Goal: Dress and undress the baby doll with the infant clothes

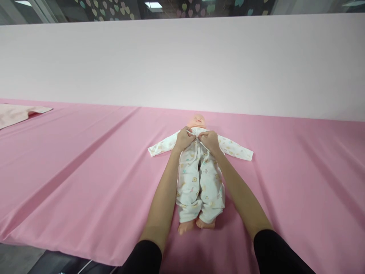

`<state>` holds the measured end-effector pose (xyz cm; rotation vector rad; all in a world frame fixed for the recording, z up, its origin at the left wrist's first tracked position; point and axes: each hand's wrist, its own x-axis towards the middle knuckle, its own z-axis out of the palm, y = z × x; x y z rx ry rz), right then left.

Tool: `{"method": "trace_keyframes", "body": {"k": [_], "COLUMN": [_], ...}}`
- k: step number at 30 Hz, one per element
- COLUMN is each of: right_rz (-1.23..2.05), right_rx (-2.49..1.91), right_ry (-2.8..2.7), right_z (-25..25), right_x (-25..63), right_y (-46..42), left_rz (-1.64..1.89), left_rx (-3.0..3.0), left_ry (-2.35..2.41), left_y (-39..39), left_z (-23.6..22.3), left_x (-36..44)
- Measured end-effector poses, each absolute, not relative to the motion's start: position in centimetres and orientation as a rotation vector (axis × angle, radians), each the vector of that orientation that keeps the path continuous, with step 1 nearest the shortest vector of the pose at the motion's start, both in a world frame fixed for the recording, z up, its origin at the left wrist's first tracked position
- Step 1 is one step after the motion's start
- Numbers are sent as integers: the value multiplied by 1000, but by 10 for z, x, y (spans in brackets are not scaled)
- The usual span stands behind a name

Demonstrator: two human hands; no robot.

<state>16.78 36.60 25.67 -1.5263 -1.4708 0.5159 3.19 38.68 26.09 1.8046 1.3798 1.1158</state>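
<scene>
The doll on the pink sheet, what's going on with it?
A person's left hand and right hand pinch the front of the printed outfit at the chest of the doll. The doll lies face up on the pink sheet, its bare feet showing below the legs.

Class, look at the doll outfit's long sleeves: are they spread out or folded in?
Spread out: both sleeves extend sideways from the doll's body, lying on the pink sheet.
</scene>
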Motion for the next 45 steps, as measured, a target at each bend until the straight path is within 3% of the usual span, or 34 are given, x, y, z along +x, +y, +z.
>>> {"method": "trace_keyframes", "body": {"k": [4,10,18,27,31,45], "right_rz": [722,560,547,816,803,1216], "right_rx": [-1523,-1647,-1636,-1495,-1514,-1290], "right_ry": [-1358,-1410,-1460,-1643,-1573,-1385], "right_z": [255,251,251,276,280,290], "right_x": [170,165,163,195,187,181], "right_y": [370,369,361,316,315,311], "left_rz": [1081,916,979,834,857,830], "left_rx": [1928,2151,2115,2279,2250,2023], "left_ry": [1330,1315,1359,1303,1280,1238], "left_y": [387,389,366,330,327,327], "left_z": [261,263,261,279,289,294], "left_x": [31,33,34,14,16,13]}}
